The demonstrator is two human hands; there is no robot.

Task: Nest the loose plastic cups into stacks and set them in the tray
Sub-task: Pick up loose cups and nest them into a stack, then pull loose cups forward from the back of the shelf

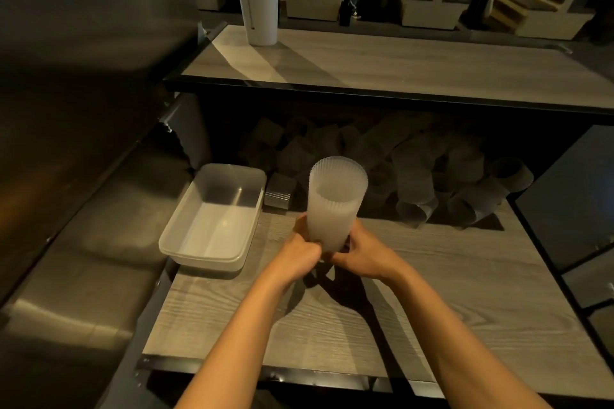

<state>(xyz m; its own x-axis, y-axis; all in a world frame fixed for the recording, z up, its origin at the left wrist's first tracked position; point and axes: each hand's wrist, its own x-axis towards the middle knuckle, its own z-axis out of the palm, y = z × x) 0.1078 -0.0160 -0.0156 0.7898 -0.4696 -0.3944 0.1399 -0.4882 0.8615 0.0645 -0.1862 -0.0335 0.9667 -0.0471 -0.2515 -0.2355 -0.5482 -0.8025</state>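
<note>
Gripping base of cup stack (335, 206) upright above table centre, left hand (304, 251) and right hand (360, 252) both wrapped round it; tray (181, 244) at nine o'clock; loose cups (428, 189) at two o'clock; best keep stack vertical, lower gently into tray.

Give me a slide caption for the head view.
Both hands grip a nested cup stack beside the tray.
</note>
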